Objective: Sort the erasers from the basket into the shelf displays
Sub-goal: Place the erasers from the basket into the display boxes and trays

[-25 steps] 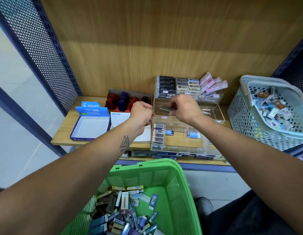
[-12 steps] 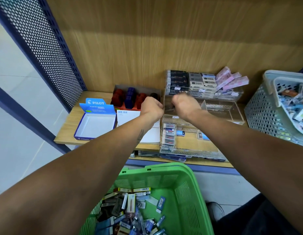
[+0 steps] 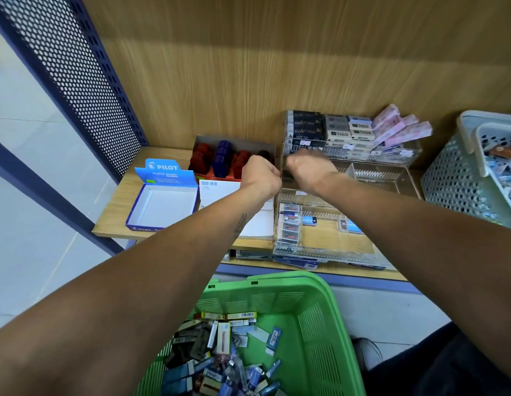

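Both hands, left and right, reach fists curled over the clear acrylic display; what either grip holds, I cannot tell. Boxed erasers fill the slotted green basket.

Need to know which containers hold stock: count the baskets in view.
2. Green basket at the bottom centre, full of erasers; grey basket on the shelf at the right edge, partly cut off. Others may lie out of frame.
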A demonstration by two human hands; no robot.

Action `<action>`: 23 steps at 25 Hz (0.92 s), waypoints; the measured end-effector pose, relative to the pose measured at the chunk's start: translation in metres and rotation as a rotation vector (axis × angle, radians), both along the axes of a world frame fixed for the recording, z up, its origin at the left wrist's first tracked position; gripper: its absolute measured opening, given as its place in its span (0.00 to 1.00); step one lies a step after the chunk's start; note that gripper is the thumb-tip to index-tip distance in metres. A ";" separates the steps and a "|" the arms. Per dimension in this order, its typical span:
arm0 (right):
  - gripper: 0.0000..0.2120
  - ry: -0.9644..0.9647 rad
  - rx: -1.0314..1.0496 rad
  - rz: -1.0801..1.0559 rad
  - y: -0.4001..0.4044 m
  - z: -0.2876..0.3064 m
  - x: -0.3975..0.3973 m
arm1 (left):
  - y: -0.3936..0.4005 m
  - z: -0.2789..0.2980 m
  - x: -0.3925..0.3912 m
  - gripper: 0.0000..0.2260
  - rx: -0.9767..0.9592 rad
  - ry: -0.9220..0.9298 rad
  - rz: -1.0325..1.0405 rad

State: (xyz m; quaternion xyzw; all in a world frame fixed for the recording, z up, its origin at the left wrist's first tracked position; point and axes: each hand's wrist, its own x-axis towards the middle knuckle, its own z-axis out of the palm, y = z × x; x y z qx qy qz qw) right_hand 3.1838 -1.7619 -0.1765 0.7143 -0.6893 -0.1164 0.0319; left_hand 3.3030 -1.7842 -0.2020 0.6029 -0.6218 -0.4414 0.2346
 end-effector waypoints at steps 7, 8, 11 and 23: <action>0.11 -0.212 -0.157 -0.090 0.000 0.000 -0.009 | 0.009 0.018 0.013 0.06 0.170 0.118 0.035; 0.11 -0.302 -0.223 -0.141 0.001 0.003 -0.014 | 0.013 0.024 0.018 0.07 0.243 0.224 0.086; 0.09 -0.713 -0.276 -0.326 0.022 0.017 -0.011 | 0.033 0.039 0.031 0.12 0.437 0.651 0.154; 0.15 -1.642 -0.081 -0.405 0.116 0.020 0.019 | 0.093 0.030 0.036 0.17 0.445 0.954 -0.040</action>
